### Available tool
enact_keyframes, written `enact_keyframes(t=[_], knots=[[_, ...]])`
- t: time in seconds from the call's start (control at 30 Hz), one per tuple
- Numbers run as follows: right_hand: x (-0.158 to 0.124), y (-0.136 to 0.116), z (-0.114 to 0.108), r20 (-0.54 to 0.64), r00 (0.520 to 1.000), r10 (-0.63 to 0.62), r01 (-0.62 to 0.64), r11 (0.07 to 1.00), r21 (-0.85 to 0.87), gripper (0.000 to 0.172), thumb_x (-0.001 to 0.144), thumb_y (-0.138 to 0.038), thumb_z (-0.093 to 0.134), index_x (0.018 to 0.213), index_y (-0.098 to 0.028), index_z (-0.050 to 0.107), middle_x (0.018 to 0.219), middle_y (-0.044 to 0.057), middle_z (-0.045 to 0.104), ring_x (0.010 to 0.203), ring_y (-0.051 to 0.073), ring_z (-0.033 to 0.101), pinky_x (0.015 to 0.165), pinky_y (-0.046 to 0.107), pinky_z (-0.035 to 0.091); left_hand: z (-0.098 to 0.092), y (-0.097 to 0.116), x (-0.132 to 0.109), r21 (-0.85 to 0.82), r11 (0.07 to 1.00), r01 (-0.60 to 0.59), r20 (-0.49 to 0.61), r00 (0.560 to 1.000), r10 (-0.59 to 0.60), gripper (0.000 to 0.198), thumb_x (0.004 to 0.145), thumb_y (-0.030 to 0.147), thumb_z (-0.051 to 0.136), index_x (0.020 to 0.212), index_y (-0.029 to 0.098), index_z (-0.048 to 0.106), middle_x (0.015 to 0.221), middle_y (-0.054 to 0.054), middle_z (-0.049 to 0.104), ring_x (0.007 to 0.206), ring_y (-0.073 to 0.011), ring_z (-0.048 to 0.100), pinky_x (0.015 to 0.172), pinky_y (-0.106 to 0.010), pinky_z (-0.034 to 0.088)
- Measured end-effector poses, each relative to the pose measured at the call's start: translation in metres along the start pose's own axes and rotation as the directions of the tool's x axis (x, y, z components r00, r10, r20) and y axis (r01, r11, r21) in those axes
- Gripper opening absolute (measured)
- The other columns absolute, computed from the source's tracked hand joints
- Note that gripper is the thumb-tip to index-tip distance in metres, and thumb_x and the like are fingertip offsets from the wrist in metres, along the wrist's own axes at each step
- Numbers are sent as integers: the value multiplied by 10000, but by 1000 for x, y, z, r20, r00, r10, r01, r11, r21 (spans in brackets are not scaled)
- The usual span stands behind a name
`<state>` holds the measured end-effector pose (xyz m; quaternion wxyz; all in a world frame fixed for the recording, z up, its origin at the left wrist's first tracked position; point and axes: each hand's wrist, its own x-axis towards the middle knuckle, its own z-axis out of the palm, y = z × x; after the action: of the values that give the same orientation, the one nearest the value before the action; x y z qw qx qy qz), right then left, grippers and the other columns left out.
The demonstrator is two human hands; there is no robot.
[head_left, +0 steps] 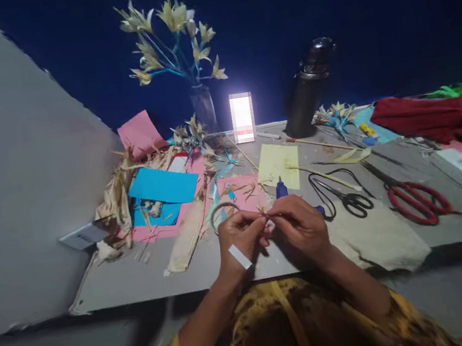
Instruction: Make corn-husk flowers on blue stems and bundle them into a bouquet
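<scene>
My left hand and my right hand meet over the near edge of the grey table. Both pinch a small dried husk piece between their fingertips. A strip of white tape is stuck across my left wrist. A loop of wire or ribbon lies just behind the left hand. A blue glue bottle stands right behind my hands.
Black scissors and red-handled scissors lie to the right. Blue paper, pink paper, a yellow sheet and dried husks lie left and centre. A vase of husk flowers, a bright phone and a dark flask stand at the back.
</scene>
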<state>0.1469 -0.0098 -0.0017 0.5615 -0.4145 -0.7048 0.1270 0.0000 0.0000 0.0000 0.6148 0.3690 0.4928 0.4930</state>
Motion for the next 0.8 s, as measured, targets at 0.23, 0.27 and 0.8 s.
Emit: enact_keyframes(t=[0.23, 0.27, 0.8], knots=[[-1, 1, 3, -33, 999, -8, 7, 1000, -29, 173, 891, -50, 623, 929, -214, 660, 821, 25, 676, 788, 166, 637, 709, 304, 511, -4, 0, 0, -31, 999, -19, 58, 998, 20, 191, 689, 262, 805, 767, 109, 719, 600, -43, 715, 413, -138, 625, 434, -226, 481], [-1, 1, 2, -33, 999, -9, 8, 1000, -30, 171, 891, -51, 625, 930, -214, 659, 821, 25, 676, 788, 166, 637, 711, 305, 511, -5, -1, -1, -35, 999, -15, 69, 997, 17, 200, 700, 276, 801, 771, 107, 722, 607, -48, 716, 415, -140, 626, 431, -228, 479], [-3, -1, 2, 4, 1000, -16, 16, 999, -28, 195, 899, -34, 591, 955, -211, 651, 854, 42, 673, 817, 173, 636, 733, 324, 521, 1, 3, -1, -380, 898, 222, 168, 971, -169, 309, 572, 228, 898, 710, 98, 654, 599, -7, 642, 481, -61, 539, 412, -146, 418]])
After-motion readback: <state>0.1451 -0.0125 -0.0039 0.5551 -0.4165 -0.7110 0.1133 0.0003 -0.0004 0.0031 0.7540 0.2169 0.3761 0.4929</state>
